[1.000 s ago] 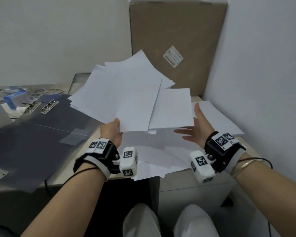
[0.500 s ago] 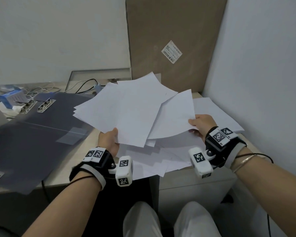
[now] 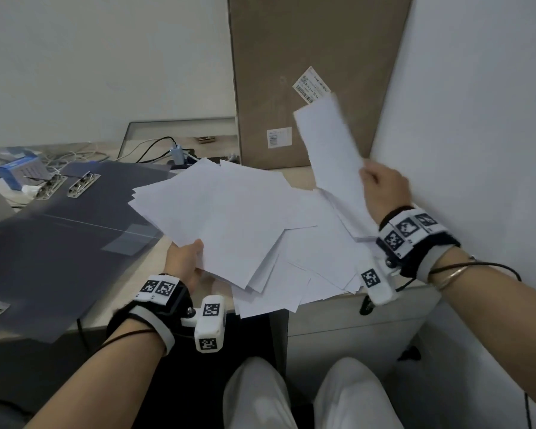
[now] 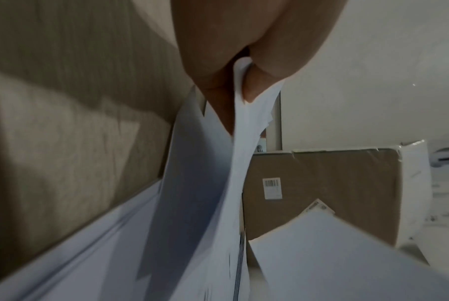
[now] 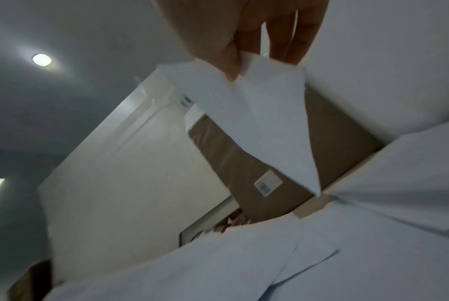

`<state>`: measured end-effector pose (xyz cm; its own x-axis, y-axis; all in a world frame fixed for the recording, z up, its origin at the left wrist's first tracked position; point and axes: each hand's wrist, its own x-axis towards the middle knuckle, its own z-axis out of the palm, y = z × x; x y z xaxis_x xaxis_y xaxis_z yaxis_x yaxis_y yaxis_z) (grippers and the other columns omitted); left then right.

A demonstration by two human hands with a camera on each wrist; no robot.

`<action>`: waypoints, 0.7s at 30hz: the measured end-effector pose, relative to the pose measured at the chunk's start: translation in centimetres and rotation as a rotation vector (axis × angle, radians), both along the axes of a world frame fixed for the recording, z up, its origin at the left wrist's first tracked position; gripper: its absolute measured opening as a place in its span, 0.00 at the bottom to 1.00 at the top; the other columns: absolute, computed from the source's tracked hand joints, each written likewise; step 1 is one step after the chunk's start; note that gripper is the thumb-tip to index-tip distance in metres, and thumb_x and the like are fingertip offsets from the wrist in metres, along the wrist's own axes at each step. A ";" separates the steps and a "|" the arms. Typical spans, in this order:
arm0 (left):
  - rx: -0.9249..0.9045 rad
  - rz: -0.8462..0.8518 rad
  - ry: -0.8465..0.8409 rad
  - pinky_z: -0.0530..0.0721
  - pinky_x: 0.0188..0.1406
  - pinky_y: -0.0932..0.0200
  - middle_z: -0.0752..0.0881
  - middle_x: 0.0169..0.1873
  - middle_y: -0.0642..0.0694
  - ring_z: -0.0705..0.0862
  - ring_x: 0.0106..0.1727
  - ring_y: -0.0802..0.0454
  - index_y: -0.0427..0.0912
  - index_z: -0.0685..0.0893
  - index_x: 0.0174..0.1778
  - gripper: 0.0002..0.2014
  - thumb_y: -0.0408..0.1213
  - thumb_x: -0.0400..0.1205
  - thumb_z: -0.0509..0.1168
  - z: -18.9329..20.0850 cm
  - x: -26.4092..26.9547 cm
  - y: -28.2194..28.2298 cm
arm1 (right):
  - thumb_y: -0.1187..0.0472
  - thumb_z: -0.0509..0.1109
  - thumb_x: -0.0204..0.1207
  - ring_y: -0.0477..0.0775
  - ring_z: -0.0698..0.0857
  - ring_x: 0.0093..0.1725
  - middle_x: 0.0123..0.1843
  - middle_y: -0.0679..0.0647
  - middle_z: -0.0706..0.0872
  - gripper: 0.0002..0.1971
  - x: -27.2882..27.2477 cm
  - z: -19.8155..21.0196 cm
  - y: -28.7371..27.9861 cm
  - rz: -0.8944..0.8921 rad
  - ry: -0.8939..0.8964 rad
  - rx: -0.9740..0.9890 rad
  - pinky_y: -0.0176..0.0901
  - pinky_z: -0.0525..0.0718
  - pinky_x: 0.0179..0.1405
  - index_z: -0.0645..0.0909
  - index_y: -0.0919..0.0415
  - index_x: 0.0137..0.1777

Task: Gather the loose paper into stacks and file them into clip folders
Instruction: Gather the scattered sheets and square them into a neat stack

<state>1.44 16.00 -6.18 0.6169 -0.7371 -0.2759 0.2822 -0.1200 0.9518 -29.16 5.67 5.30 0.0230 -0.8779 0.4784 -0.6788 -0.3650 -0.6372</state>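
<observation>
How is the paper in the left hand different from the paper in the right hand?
The left hand grips a fanned bunch of many sheets; the right hand pinches what looks like a single sheet. The bunch lies nearly flat, low over the desk; the single sheet stands up, raised in front of the cardboard box. Both are plain white paper.

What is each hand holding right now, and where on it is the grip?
The left hand pinches a fanned stack of paper at its near edge. The right hand pinches a raised sheet at its lower right edge.
</observation>
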 end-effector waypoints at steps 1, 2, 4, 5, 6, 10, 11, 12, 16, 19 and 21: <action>-0.008 -0.024 0.011 0.80 0.66 0.36 0.87 0.53 0.42 0.84 0.60 0.35 0.43 0.82 0.50 0.09 0.29 0.77 0.62 0.2 -0.5 0.1 | 0.64 0.59 0.83 0.62 0.83 0.62 0.64 0.62 0.86 0.17 1.2 -0.3 0.4 0.081 0.027 0.009 0.37 0.71 0.56 0.81 0.61 0.68; -0.022 -0.047 0.039 0.80 0.65 0.38 0.87 0.53 0.42 0.85 0.59 0.36 0.42 0.82 0.52 0.09 0.30 0.78 0.63 0.3 -1.1 0.2 | 0.63 0.59 0.83 0.60 0.83 0.63 0.64 0.59 0.86 0.17 2.6 -0.7 0.8 0.162 0.068 0.036 0.35 0.71 0.56 0.80 0.58 0.69; -0.079 -0.111 0.103 0.80 0.60 0.42 0.86 0.53 0.41 0.84 0.55 0.38 0.39 0.79 0.63 0.12 0.31 0.84 0.60 0.8 -2.4 0.4 | 0.62 0.58 0.83 0.58 0.81 0.66 0.67 0.56 0.84 0.18 5.4 -1.9 1.6 0.295 0.182 0.118 0.37 0.73 0.62 0.79 0.55 0.70; -0.112 -0.150 0.125 0.80 0.59 0.42 0.86 0.55 0.41 0.84 0.56 0.38 0.38 0.77 0.68 0.14 0.34 0.86 0.58 0.9 -3.0 0.4 | 0.61 0.57 0.83 0.57 0.80 0.69 0.70 0.54 0.83 0.18 6.7 -2.7 2.1 0.355 0.239 0.164 0.39 0.73 0.67 0.79 0.53 0.70; -0.134 -0.190 0.140 0.81 0.59 0.42 0.86 0.59 0.40 0.84 0.59 0.38 0.39 0.76 0.70 0.16 0.38 0.87 0.57 1.2 -3.5 0.6 | 0.60 0.56 0.84 0.56 0.79 0.71 0.71 0.53 0.81 0.19 7.9 -3.4 2.5 0.408 0.304 0.212 0.42 0.72 0.71 0.78 0.53 0.71; -0.107 -0.366 0.162 0.85 0.59 0.41 0.88 0.57 0.36 0.85 0.62 0.39 0.38 0.81 0.63 0.31 0.63 0.81 0.53 2.4 -4.5 1.1 | 0.62 0.53 0.84 0.57 0.80 0.57 0.60 0.60 0.85 0.16 11.3 -5.6 4.2 0.536 0.476 0.367 0.41 0.74 0.54 0.83 0.62 0.57; -0.088 -0.410 0.163 0.86 0.58 0.43 0.90 0.53 0.37 0.86 0.60 0.39 0.37 0.82 0.59 0.33 0.64 0.81 0.52 2.7 -4.7 1.2 | 0.62 0.53 0.84 0.58 0.81 0.56 0.57 0.61 0.85 0.15 11.8 -6.1 4.5 0.559 0.464 0.412 0.41 0.73 0.51 0.83 0.63 0.54; -0.069 -0.457 0.157 0.85 0.58 0.43 0.91 0.50 0.36 0.87 0.57 0.40 0.35 0.83 0.56 0.33 0.64 0.81 0.52 2.9 -4.8 1.4 | 0.61 0.54 0.84 0.59 0.81 0.61 0.61 0.60 0.85 0.16 12.2 -6.5 4.8 0.582 0.448 0.458 0.42 0.74 0.55 0.82 0.63 0.59; -0.011 -0.498 0.208 0.85 0.34 0.54 0.87 0.37 0.40 0.85 0.33 0.48 0.34 0.81 0.57 0.21 0.50 0.87 0.56 2.1 -4.2 0.9 | 0.53 0.58 0.83 0.54 0.68 0.79 0.80 0.54 0.70 0.25 12.7 -7.5 5.4 0.695 0.423 0.602 0.44 0.63 0.79 0.66 0.55 0.79; 0.112 -0.271 0.249 0.85 0.43 0.46 0.83 0.50 0.35 0.83 0.45 0.41 0.34 0.73 0.66 0.13 0.28 0.87 0.55 0.8 -3.4 -0.4 | 0.55 0.61 0.82 0.51 0.71 0.77 0.77 0.53 0.74 0.23 11.7 -7.7 4.9 0.721 0.281 0.653 0.40 0.64 0.76 0.70 0.57 0.77; 0.146 -0.151 0.171 0.81 0.59 0.39 0.81 0.62 0.33 0.82 0.56 0.36 0.30 0.71 0.69 0.17 0.21 0.84 0.55 -0.1 -2.2 -1.1 | 0.59 0.64 0.81 0.52 0.78 0.72 0.72 0.54 0.80 0.19 10.3 -7.8 3.7 0.662 0.164 0.639 0.40 0.71 0.72 0.76 0.59 0.72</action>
<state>-0.80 14.89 -6.30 0.4386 -0.7619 -0.4765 0.4060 -0.3051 0.8615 -18.82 9.41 -2.55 0.6370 -0.7572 -0.1444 -0.5572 -0.3229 -0.7650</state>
